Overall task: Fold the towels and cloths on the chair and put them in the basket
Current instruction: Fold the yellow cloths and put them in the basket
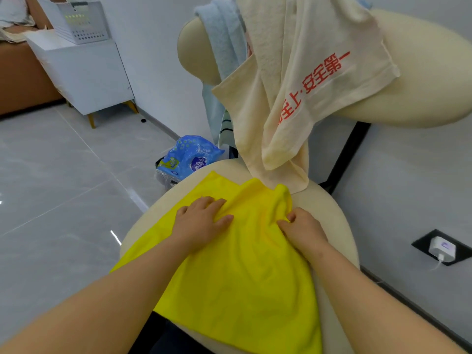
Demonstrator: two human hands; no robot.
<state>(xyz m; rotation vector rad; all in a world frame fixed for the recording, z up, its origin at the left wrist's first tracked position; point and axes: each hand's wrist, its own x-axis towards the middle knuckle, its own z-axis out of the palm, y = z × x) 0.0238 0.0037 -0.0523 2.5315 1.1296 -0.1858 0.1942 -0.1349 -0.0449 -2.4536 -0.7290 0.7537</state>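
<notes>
Bright, even light (edges warped)

Views: one, a wide-angle camera worn on the person's head.
Position: above the near edge of the chair seat [329, 208], with both forearms coming in from the bottom edge.
Direction: forward and steeply down. The left hand [201, 221] and right hand [301, 228] sit just below frame centre on the yellow cloth [242, 272].
Nearness: close. The seat and cloth fill the lower half, and the backrest [421, 72] with the cream towel [293, 85] reaches the top edge.
Tilt: the floor [51, 175] tile lines and the wall base run diagonally.
Far field: the white cabinet [84, 72] and basket [76, 21] are small at upper left. The charger [441, 249] is at the right edge.
</notes>
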